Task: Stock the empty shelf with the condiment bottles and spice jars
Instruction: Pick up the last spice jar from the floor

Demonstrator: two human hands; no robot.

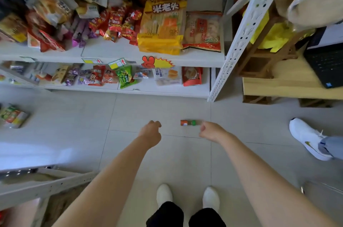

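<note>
A small spice jar [188, 122] with a green cap lies on its side on the tiled floor [74, 124], at the centre of the frame. The left hand [151, 131], just left of it, has its fingers curled in and holds nothing. The right hand [210, 131] is likewise curled, beside the jar's capped end; whether they touch cannot be told. Shelves [130, 56] of snack packets fill the upper frame.

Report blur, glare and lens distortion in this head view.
Head view: wide-angle bend, so the perforated upright leans and shelf edges curve; the left edge is smeared, snack packets there unreadable; glare washes out the white shelf at lower left; the spice jar on the floor is small and soft, its label illegible; lighting even.
</note>
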